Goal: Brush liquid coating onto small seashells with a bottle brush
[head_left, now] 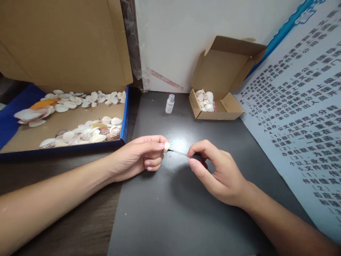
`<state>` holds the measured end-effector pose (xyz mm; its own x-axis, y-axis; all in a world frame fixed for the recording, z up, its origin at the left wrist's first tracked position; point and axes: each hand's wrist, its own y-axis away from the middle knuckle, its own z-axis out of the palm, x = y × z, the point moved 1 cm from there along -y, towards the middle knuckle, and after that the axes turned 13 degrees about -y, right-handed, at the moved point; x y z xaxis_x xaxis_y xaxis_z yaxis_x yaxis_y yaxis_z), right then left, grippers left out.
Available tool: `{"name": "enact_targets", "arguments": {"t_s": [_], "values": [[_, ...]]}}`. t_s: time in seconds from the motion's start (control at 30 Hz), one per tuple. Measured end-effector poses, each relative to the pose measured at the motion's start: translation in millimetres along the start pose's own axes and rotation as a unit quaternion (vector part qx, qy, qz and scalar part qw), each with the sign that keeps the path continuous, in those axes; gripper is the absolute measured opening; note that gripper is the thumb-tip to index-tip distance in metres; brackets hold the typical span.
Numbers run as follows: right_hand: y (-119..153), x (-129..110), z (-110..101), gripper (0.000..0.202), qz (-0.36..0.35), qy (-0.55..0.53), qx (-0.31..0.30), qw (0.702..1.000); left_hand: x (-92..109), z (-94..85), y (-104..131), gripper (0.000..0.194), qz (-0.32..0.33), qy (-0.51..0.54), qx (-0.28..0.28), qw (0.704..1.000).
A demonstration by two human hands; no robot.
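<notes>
Between the thumb and fingertips of my left hand (145, 152) is a small white shell (166, 146). My right hand (217, 170) is closed round the black cap of a thin brush applicator (178, 153). Its slender stem points left, and the dark tip meets or nearly meets the shell's lower right edge. Behind both hands a small clear glass bottle (169, 104) stands upright without a cap. It carries a printed label. My right palm and fingers hide part of the cap.
On the left lies an open blue-edged box (124, 117) with several shells in rows. A small open cardboard box (220, 115) with white shells stands at the back right. A printed sheet (298, 117) leans along the right. The dark grey mat (149, 213) has white specks.
</notes>
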<state>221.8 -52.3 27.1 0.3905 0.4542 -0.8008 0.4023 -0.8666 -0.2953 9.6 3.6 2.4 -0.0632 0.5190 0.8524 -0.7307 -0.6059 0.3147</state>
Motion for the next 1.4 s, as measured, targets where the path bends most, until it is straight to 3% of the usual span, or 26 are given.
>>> {"name": "enact_targets", "arguments": {"t_s": [0.13,0.37,0.7,0.97,1.23,1.4], "values": [[-0.2,-2.4,-1.0,0.004,0.017,0.019,0.011,1.0,-0.3,-0.2,-0.1,0.01,0.002,-0.001,-0.001,1.0],[1.7,-2.2,-0.4,0.003,-0.027,-0.007,0.028,0.999,-0.5,-0.9,-0.2,0.01,0.002,-0.002,-0.001,1.0],[-1.0,-0.8,-1.1,0.004,0.027,0.024,0.018,0.999,0.0,-0.8,-0.2,0.009,0.0,0.001,0.002,1.0],[2.1,-1.7,-2.0,0.001,-0.016,-0.027,0.019,0.999,-0.3,-0.7,0.3,0.009,0.004,-0.01,-0.003,1.0],[-2.2,-3.4,-1.3,0.004,0.019,0.016,0.029,0.999,-0.1,0.0,0.1,0.009,0.009,-0.018,-0.007,1.0],[0.6,-3.2,-2.9,0.003,0.006,0.004,0.03,1.0,-0.2,-0.4,0.2,0.008,0.014,-0.018,-0.011,1.0]]}}
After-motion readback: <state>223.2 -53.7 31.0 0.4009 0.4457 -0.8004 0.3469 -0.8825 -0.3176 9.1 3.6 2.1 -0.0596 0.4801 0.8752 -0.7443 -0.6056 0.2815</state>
